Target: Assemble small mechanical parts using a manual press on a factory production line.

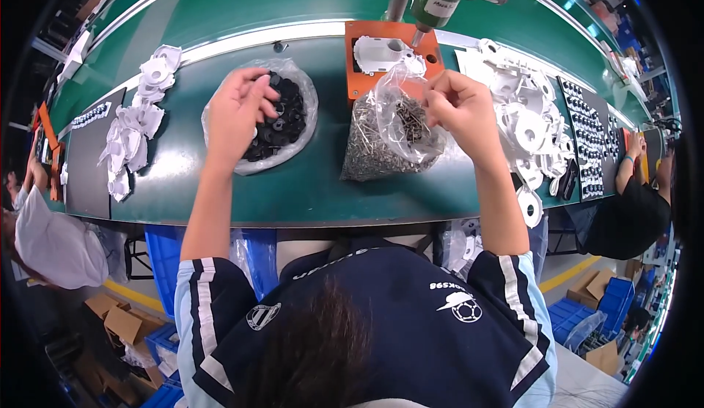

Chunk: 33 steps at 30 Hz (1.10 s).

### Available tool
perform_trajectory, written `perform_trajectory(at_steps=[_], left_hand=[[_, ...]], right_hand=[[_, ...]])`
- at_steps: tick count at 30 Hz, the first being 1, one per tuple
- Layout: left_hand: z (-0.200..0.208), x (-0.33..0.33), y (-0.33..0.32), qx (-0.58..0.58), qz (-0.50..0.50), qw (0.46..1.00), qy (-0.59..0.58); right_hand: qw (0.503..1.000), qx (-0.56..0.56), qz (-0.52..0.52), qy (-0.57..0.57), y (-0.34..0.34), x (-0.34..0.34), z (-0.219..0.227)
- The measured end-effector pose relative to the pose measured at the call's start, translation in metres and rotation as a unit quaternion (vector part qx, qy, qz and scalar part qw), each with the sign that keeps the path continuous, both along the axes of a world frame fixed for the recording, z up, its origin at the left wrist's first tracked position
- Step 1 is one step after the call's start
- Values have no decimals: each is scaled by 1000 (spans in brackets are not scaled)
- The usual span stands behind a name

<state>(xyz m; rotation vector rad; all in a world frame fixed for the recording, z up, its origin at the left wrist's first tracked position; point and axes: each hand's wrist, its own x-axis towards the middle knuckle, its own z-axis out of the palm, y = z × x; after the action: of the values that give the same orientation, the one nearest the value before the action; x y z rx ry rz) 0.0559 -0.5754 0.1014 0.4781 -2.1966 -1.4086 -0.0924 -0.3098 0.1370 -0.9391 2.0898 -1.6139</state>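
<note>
My left hand (239,106) is over a clear plastic bag of small black round parts (282,126), with its fingers loosely bent and apart. No held part shows in it. On the right, my right hand (460,104) is at the rim of a clear bag of metal screws (378,144). Its fingers are curled in, thumb against the forefinger; whatever they hold is too small or hidden to make out. Behind the screw bag, a white plastic housing (378,54) lies on an orange fixture plate (359,85), under the tip of a green press-like machine (434,1).
White plastic housings are piled on the right (524,115) and in a row on the left (132,140). A dark board with rows of small parts (583,140) stands far right. One loose dark piece (279,46) lies behind the black parts. Co-workers sit at both sides.
</note>
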Motion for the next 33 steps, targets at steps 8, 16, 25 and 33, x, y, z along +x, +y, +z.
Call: perform_trajectory(at_steps=[8,16,25,33], left_hand=[[18,-9,86,329,-177,921,109],[19,-5,121,217,-99,961,139],[16,0,130,117,-29,980,160],[10,1,133,95,-12,980,175]], right_hand=[[964,-144,132,-182,-9,32,22],[966,-131,148,-166,-14,44,16],[982,-139,58,-115,-13,58,8],[987,-148,50,-33,-14,62,4]])
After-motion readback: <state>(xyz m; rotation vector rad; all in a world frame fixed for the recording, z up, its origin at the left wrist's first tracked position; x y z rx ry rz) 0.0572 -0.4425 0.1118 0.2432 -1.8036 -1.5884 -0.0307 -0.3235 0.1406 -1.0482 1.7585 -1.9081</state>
